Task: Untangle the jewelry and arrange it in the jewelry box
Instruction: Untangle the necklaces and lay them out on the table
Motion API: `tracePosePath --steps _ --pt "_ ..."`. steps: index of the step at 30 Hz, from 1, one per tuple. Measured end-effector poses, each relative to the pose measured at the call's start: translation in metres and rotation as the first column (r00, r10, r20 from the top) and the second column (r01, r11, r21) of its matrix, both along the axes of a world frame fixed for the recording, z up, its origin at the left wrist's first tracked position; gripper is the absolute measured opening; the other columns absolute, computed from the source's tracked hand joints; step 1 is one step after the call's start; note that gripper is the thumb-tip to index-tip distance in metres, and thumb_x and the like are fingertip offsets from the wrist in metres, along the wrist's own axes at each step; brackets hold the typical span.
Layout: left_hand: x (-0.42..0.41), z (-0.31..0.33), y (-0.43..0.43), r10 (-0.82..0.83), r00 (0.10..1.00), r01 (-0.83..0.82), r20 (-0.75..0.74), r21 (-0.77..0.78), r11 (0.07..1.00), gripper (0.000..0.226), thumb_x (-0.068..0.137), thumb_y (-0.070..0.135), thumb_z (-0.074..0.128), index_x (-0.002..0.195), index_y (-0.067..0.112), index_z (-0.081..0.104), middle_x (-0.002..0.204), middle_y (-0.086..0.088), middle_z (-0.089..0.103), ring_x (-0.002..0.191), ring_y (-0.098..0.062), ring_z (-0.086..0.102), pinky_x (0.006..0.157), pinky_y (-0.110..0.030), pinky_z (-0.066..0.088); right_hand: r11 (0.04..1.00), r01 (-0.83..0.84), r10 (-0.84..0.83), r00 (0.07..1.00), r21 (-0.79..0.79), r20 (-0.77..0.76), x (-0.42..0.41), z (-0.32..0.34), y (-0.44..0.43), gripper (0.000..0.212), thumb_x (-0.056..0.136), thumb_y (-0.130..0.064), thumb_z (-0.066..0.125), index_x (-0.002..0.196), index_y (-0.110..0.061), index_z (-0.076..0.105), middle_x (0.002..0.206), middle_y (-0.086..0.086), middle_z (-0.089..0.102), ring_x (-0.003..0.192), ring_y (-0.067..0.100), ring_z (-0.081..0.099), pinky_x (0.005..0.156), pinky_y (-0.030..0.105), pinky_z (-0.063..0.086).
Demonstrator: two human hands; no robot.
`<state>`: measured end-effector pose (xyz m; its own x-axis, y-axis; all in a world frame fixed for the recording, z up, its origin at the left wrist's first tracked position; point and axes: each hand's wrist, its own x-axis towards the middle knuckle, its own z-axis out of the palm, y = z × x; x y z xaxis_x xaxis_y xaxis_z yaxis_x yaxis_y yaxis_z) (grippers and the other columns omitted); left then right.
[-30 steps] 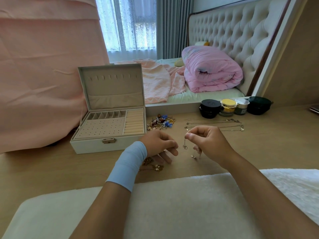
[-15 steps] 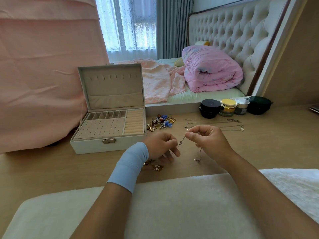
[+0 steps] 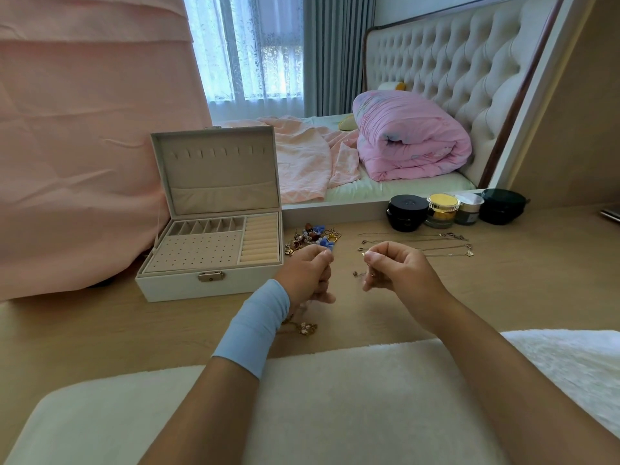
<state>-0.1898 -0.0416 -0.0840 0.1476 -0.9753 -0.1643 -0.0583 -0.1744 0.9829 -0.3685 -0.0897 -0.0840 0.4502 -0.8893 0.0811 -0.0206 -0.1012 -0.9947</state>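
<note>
Fingertips of the right hand (image 3: 399, 270) are pinching a fine chain (image 3: 356, 273), its end dangling just below them; fingers of the left hand (image 3: 308, 273) are pressing together, on what I cannot tell. The jewelry box (image 3: 208, 283) is standing open left of them.

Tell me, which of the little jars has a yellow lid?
The second jar from the left, standing between the black jar and the white-lidded jar. Only its lid is yellow; the rightmost jar is dark.

Can't trace thin chain (image 3: 357, 273) between left hand (image 3: 308, 273) and right hand (image 3: 397, 270), only half see gold tangle (image 3: 303, 328) under blue wristband (image 3: 255, 325).
</note>
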Motion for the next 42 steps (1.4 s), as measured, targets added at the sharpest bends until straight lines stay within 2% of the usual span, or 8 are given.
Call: tracePosePath --steps 3,6,13,22,26,30,36,42 --pt "0.005 0.003 -0.001 -0.047 0.765 0.025 0.642 0.043 0.999 0.015 0.101 0.028 0.045 0.101 0.021 0.058 0.086 0.001 0.058 0.075 -0.018 0.057 0.07 -0.033 0.052 1.0 -0.007 0.006 1.0 -0.025 -0.026 -0.001 0.002 0.001 0.012 0.098 -0.013 0.062 0.091 -0.007 0.069 0.074 0.01 0.068 0.069 0.024 0.065 0.074 0.04 0.06" --pt "0.003 0.012 0.001 -0.121 0.579 0.063 0.806 0.103 0.993 0.016 0.099 0.028 0.051 0.105 0.024 0.065 0.106 0.004 0.063 0.093 -0.016 0.058 0.086 -0.031 0.049 0.996 -0.01 0.0 0.994 -0.091 -0.111 -0.002 0.002 0.0 0.01 0.094 -0.016 0.067 0.09 -0.011 0.075 0.085 0.011 0.073 0.077 0.021 0.067 0.073 0.037 0.059" --pt "-0.003 0.025 0.007 -0.179 0.923 0.209 0.341 -0.054 0.976 0.019 0.097 0.015 0.053 0.108 0.017 0.069 0.096 0.001 0.075 0.089 -0.016 0.07 0.092 -0.035 0.053 0.997 -0.005 -0.001 0.996 -0.071 -0.084 -0.007 0.003 0.0 0.009 0.09 -0.019 0.073 0.093 -0.013 0.079 0.079 0.009 0.074 0.065 0.017 0.065 0.058 0.028 0.057" --pt "-0.008 0.019 0.002 -0.036 0.874 0.116 0.484 -0.136 0.984 0.01 0.091 0.024 0.066 0.085 0.018 0.06 0.069 0.004 0.061 0.055 -0.01 0.055 0.051 -0.019 0.047 1.0 -0.003 0.004 0.996 0.009 -0.095 -0.009 0.006 0.001 0.014 0.094 -0.018 0.068 0.099 -0.007 0.076 0.076 0.005 0.073 0.056 0.019 0.061 0.045 0.026 0.047" --pt "-0.014 0.023 0.002 -0.079 0.892 0.13 0.445 -0.086 0.988 0.011 0.093 0.031 0.061 0.092 0.021 0.065 0.091 -0.003 0.071 0.081 -0.017 0.067 0.067 -0.029 0.058 0.962 -0.092 0.054 0.987 0.257 0.151 -0.008 0.011 0.002 0.023 0.098 -0.009 0.058 0.12 -0.01 0.067 0.1 0.014 0.077 0.086 0.026 0.075 0.064 0.031 0.06" --pt "-0.023 0.014 -0.002 -0.085 0.995 0.086 0.057 -0.014 0.996 0.039 0.089 0.021 0.068 0.126 0.017 0.055 0.107 -0.009 0.072 0.099 -0.02 0.07 0.091 -0.035 0.056 0.949 -0.142 0.044 0.945 0.282 0.325 -0.004 0.013 0.002 0.03 0.098 -0.001 0.053 0.123 -0.008 0.066 0.114 0.013 0.075 0.107 0.023 0.072 0.09 0.035 0.059" --pt "-0.023 0.005 -0.002 -0.06 0.992 0.06 -0.11 0.0 0.998 0.033 0.091 0.016 0.066 0.122 0.013 0.054 0.093 -0.007 0.076 0.085 -0.02 0.071 0.089 -0.035 0.056 0.99 -0.137 0.134 0.987 0.026 0.087 -0.012 0.013 0.0 0.054 0.091 0.019 0.042 0.127 -0.013 0.067 0.122 -0.003 0.073 0.118 0.006 0.065 0.089 0.018 0.052" --pt "-0.015 0.012 0.004 -0.176 0.972 0.173 0.153 0.033 0.984 0.019 0.096 0.029 0.059 0.094 0.019 0.075 0.067 0.004 0.056 0.066 -0.012 0.052 0.079 -0.03 0.053 0.981 -0.047 0.016 0.986 -0.189 -0.163 -0.019 0.008 -0.005 0.06 0.09 0.018 0.049 0.128 -0.026 0.066 0.126 -0.013 0.069 0.12 -0.003 0.06 0.105 0.018 0.046"
